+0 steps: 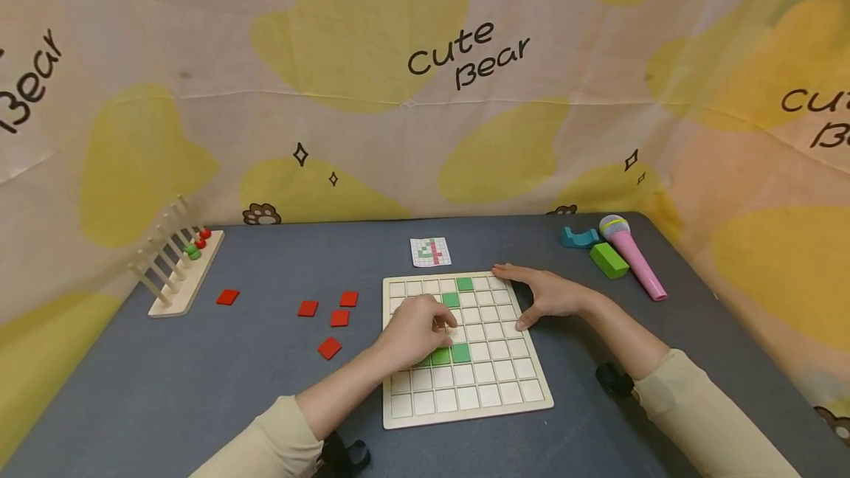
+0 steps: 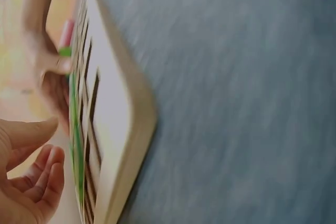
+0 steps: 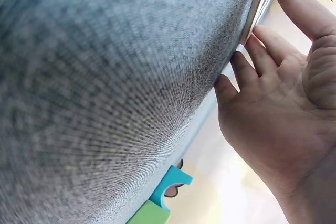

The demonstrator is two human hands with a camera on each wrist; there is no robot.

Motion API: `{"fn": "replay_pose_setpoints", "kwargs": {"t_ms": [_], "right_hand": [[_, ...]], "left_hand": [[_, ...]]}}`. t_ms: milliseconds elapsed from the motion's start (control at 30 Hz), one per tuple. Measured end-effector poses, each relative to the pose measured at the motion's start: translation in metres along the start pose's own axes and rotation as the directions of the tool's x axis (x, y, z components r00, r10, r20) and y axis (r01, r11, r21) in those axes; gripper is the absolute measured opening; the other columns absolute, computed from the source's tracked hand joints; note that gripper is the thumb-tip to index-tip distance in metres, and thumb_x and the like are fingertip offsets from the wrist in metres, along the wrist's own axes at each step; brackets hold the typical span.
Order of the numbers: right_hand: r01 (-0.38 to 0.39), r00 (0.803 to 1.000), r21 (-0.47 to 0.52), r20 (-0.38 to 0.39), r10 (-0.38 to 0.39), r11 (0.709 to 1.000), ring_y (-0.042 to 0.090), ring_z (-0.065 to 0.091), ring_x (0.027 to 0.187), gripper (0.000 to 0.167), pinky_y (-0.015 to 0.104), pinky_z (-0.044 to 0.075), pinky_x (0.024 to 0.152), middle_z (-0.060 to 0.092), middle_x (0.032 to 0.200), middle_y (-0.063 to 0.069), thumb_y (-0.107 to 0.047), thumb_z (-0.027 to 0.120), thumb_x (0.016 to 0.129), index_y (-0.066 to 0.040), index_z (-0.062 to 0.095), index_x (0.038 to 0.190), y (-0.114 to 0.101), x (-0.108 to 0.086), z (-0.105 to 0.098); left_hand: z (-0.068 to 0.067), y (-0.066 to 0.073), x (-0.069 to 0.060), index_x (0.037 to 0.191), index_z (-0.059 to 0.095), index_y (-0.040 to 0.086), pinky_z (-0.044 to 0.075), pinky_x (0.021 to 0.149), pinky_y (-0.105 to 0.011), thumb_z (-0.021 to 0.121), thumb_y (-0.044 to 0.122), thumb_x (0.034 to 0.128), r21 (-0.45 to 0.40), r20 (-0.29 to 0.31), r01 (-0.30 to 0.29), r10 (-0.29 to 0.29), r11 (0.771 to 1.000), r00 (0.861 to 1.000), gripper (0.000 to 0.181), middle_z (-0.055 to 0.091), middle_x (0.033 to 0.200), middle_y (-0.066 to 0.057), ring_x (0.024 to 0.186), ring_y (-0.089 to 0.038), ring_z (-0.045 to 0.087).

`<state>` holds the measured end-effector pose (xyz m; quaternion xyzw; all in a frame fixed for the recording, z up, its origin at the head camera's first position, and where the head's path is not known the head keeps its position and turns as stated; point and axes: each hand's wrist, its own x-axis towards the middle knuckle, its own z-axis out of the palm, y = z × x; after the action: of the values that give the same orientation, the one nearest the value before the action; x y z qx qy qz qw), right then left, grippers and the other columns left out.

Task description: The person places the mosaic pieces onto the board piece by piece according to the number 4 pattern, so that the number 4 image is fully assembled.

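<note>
Board [image 1: 468, 414] against wide-spread right grip [image 1: 550, 294], loosely parted left grip [image 1: 413, 332] above.

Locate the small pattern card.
In the head view, the pattern card lies just beyond the far edge of the wooden grid board, left of the right hand.

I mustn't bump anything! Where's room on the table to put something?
Bare table: behind the red tiles, between pegged rack and pattern card; also left of the left sleeve.

Crowded: the grid board, left hand over it, right hand at its edge; far right corner, with pink microphone, green block, teal block.
</note>
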<state>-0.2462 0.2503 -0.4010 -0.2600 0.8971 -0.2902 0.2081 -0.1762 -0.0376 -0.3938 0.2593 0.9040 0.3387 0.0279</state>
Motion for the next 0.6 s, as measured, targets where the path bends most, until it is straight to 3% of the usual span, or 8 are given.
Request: {"fn": "replay_pose_setpoints", "kwargs": {"t_ms": [233,433,600], "right_hand": [[-0.006,1.0,0.003,0.0,0.006,1.0,0.042,0.013,0.154,0.111,0.07,0.017,0.116,0.017,0.166,0.017,-0.036,0.088,0.068,-0.01,0.027,0.156,0.0,0.0,0.0],[-0.013,1.0,-0.008,0.003,0.013,1.0,0.042,0.013,0.154,0.111,0.07,0.017,0.116,0.016,0.166,0.017,-0.037,0.088,0.068,-0.011,0.026,0.157,0.0,0.0,0.0],[-0.019,1.0,-0.009,-0.001,0.019,1.0,0.042,0.013,0.154,0.11,0.07,0.017,0.116,0.016,0.166,0.017,-0.037,0.088,0.068,-0.012,0.027,0.157,0.0,0.0,0.001]], "left_hand": [[-0.034,-0.025,0.001,0.09,0.078,0.009,0.048,0.066,-0.023,0.069,0.004,0.0837,-0.019,-0.154,0.053,-0.056,0.998,0.987,0.012,0.068,0.084,-0.004,0.073,-0.012,0.061],[-0.075,-0.056,-0.016,0.099,0.076,0.009,0.05,0.071,-0.028,0.069,0.008,0.0887,-0.03,-0.272,0.152,-0.155,0.988,0.95,0.012,0.07,0.095,-0.007,0.08,-0.017,0.064],[-0.11,-0.079,-0.038,0.106,0.074,0.007,0.052,0.076,-0.033,0.067,0.011,0.0916,-0.018,-0.347,0.201,-0.195,0.979,0.917,0.016,0.07,0.101,-0.012,0.088,-0.024,0.066]]}}
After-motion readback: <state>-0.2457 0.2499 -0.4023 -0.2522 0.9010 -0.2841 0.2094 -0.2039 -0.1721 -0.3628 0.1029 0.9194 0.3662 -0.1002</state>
